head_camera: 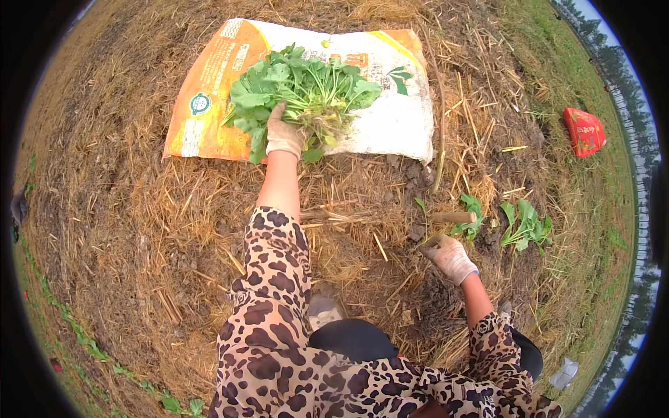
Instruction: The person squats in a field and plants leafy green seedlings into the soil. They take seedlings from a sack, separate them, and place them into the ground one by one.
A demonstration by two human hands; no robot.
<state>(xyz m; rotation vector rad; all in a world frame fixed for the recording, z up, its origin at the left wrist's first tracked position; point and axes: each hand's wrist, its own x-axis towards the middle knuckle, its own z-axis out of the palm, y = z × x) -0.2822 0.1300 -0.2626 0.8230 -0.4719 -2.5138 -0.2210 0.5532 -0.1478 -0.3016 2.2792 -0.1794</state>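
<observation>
My left hand (pixel 285 130), in a soiled white work glove, rests on a pile of leafy green seedlings (pixel 313 86) with bare roots. The pile lies on an orange and white woven sack (pixel 389 125) that bears printing. My right hand (pixel 448 256), gloved too, is low over the soil at the right, its fingertips pinched together at the base of a small seedling (pixel 422 206). Just beyond it lies a short wooden handle (pixel 453 217); whatever it joins is hidden. Leafy seedlings stand beside it (pixel 470 209) and farther right (pixel 525 227).
Dry straw (pixel 339 261) covers the brown soil. A thin stick (pixel 441 120) lies along the sack's right edge. A red printed bag (pixel 584 132) is on the grass at the right, and a pale piece of litter (pixel 564 373) lies lower down. Green plants (pixel 89 342) form a row at the lower left.
</observation>
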